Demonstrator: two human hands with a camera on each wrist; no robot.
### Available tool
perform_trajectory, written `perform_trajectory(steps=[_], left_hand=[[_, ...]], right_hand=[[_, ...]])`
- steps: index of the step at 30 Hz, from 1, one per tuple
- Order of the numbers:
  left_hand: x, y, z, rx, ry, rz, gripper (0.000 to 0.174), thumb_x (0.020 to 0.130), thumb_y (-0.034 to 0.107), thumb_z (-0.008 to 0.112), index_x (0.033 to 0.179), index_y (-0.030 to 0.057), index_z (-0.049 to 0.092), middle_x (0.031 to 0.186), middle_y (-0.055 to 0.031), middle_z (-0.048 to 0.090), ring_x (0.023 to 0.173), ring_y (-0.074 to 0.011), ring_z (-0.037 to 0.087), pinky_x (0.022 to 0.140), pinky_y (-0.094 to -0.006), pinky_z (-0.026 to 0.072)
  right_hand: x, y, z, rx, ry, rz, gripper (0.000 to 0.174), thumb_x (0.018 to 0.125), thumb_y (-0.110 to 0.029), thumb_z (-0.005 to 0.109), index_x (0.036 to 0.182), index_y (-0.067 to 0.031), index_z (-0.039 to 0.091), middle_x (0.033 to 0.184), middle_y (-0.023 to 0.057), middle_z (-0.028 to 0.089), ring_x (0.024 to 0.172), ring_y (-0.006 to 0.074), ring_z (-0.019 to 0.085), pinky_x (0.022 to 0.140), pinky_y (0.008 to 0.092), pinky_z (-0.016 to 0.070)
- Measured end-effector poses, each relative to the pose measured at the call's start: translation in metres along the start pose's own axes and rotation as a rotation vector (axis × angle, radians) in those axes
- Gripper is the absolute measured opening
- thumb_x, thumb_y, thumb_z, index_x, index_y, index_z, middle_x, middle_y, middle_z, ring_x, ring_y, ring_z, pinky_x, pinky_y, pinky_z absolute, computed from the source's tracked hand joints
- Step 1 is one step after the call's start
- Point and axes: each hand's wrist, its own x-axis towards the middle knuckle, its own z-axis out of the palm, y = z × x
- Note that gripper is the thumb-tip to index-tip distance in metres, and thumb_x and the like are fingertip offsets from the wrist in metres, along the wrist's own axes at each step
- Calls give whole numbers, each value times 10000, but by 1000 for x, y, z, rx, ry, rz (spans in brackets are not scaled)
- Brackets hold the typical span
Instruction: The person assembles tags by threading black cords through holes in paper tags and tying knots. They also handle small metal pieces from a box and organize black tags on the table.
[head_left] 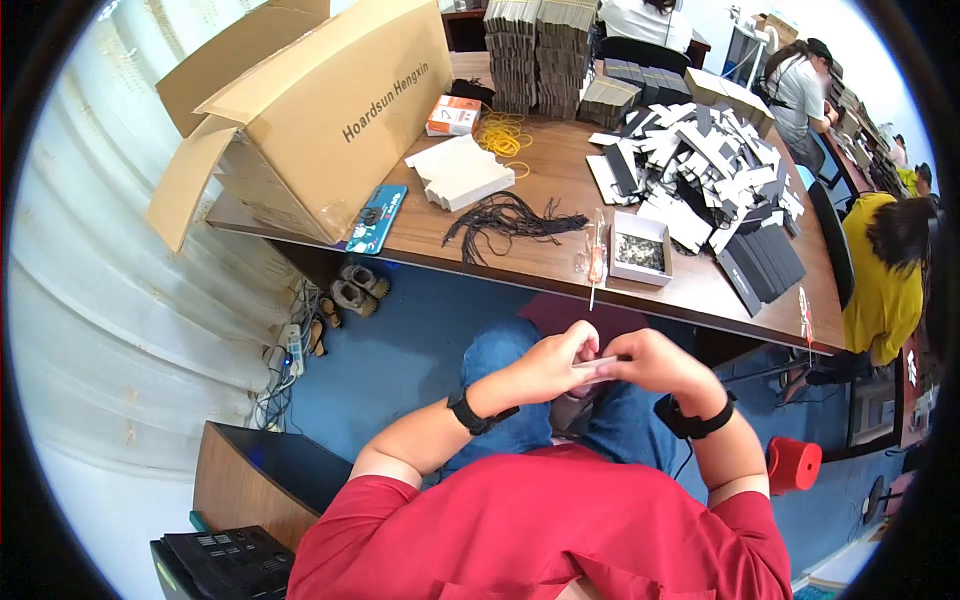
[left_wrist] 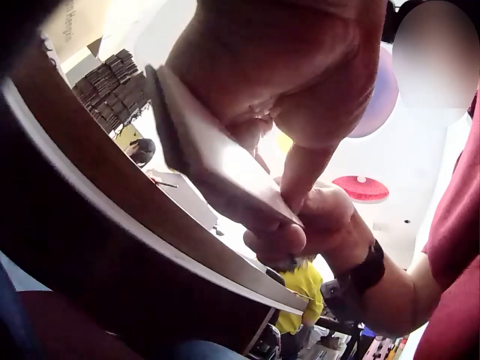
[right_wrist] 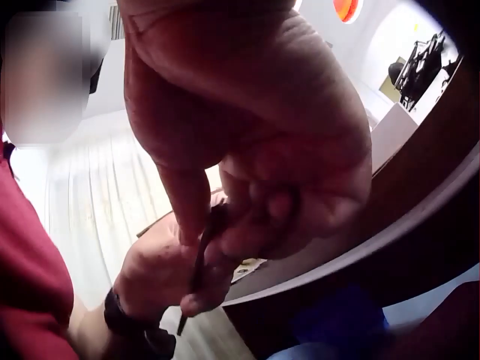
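Both hands are close together above the lap in the head view, the left hand [head_left: 553,362] meeting the right hand [head_left: 660,362] at a thin pale flat piece [head_left: 594,364]. The left wrist view shows this flat piece [left_wrist: 217,161] large, white on its face with a dark edge; the left hand [left_wrist: 281,71] grips it, and the right hand [left_wrist: 322,217] pinches its far end. From the right wrist, the right hand [right_wrist: 255,120] has curled fingers beside a thin dark strip or edge [right_wrist: 199,274], with the left hand [right_wrist: 154,266] behind it. Some fingertips are hidden.
On the table [head_left: 400,225] lie black cords [head_left: 510,222], a pale stack [head_left: 460,172], an open white box [head_left: 641,250], a screwdriver [head_left: 596,265] and a heap of black and white pieces [head_left: 700,165]. A large carton [head_left: 330,120] stands at the left. Other people sit at the right.
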Motion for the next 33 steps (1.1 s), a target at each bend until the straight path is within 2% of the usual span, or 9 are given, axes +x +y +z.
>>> perform_trajectory(steps=[2, 3, 6, 7, 10, 12, 17, 22, 33], left_hand=[[5, -11, -6, -183, 181, 141, 335, 822, 95, 659, 1097, 33, 478, 1035, -95, 563, 994, -170, 562, 896, -327, 455], [3, 6, -22, 39, 330, 228, 433, 800, 84, 655, 1186, 36, 464, 1141, -108, 535, 1099, -203, 523, 970, -355, 403], [5, 0, -50, -23, 706, 239, 561, 796, 134, 679, 1295, 41, 441, 1296, -120, 492, 1212, -223, 461, 1016, -356, 355], [5, -4, -61, 122, 738, 245, 570, 798, 139, 680, 1305, 38, 438, 1310, -129, 482, 1223, -233, 454, 1024, -353, 347], [13, -33, -85, 427, 827, 238, 537, 801, 154, 669, 1287, 38, 473, 1355, -178, 441, 1267, -313, 411, 1063, -393, 317], [15, -55, -91, 600, 801, 118, 510, 779, 154, 675, 1252, 50, 514, 1363, -194, 431, 1286, -348, 377, 1068, -422, 308], [28, -75, -97, 768, 775, 119, 389, 745, 144, 672, 1112, 31, 605, 1361, -199, 426, 1291, -416, 332, 1070, -473, 291], [64, -46, -85, 1017, 772, 237, 436, 744, 129, 658, 1167, 69, 577, 1384, -169, 396, 1339, -410, 260, 1056, -577, 237], [87, -60, -81, 1030, 700, 29, 402, 788, 257, 615, 1146, 74, 600, 1385, -166, 405, 1349, -378, 254, 1073, -583, 181]], right_hand=[[2, 10, -25, 69, 140, -11, 118, 799, -117, 660, 823, -2, 673, 699, 38, 629, 652, 121, 563, 623, 273, 464], [3, 18, -42, 172, 303, 67, 82, 792, -94, 637, 777, -18, 665, 705, 18, 615, 667, 115, 558, 628, 259, 454], [6, 56, -123, 589, 724, 65, 306, 855, -269, 623, 1030, -18, 639, 924, 32, 643, 838, 116, 564, 753, 239, 412], [0, 19, -128, 623, 871, 94, 425, 873, -314, 616, 1173, -16, 572, 1039, 82, 617, 882, 143, 567, 772, 256, 427], [32, 121, -142, 420, 1273, -93, 523, 876, -284, 638, 1277, 5, 467, 1143, 112, 567, 1027, 183, 518, 875, 310, 415], [39, 134, -101, -234, 1403, -37, 510, 808, -125, 666, 1254, 19, 464, 1087, 135, 534, 983, 221, 520, 862, 339, 437], [38, 114, -48, -400, 1415, -79, 325, 776, -15, 583, 1098, 11, 539, 944, 158, 585, 907, 302, 563, 821, 385, 446], [41, 110, -48, -601, 1341, -18, 69, 730, -46, 598, 798, -53, 595, 770, 110, 581, 760, 303, 561, 666, 422, 453], [41, 102, -47, -657, 1262, 82, 27, 740, -99, 614, 762, -82, 616, 810, 72, 589, 826, 272, 548, 688, 394, 437]])
